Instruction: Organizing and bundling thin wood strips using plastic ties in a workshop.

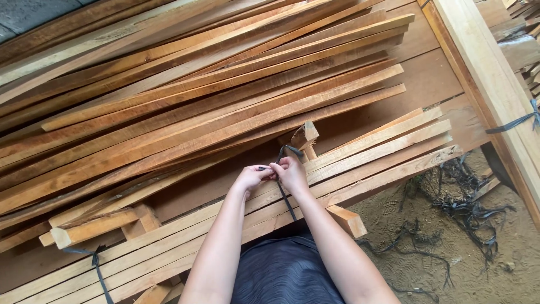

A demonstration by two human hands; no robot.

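Both my hands meet over a bundle of pale wooden slats (371, 152) that lies across in front of me. My left hand (251, 177) and my right hand (291, 171) each pinch an end of a dark plastic strap (286, 197) that wraps around the bundle. The strap loops up above my right fingers and runs down over the near edge of the slats. A short wooden block (304, 135) stands just behind my hands.
A big heap of long reddish wooden slats (197, 95) fills the area behind the bundle. Another strap (98, 270) binds the bundle at lower left. A thick light beam (489, 73) runs along the right. Loose dark strap scraps (467, 208) lie on the sandy ground.
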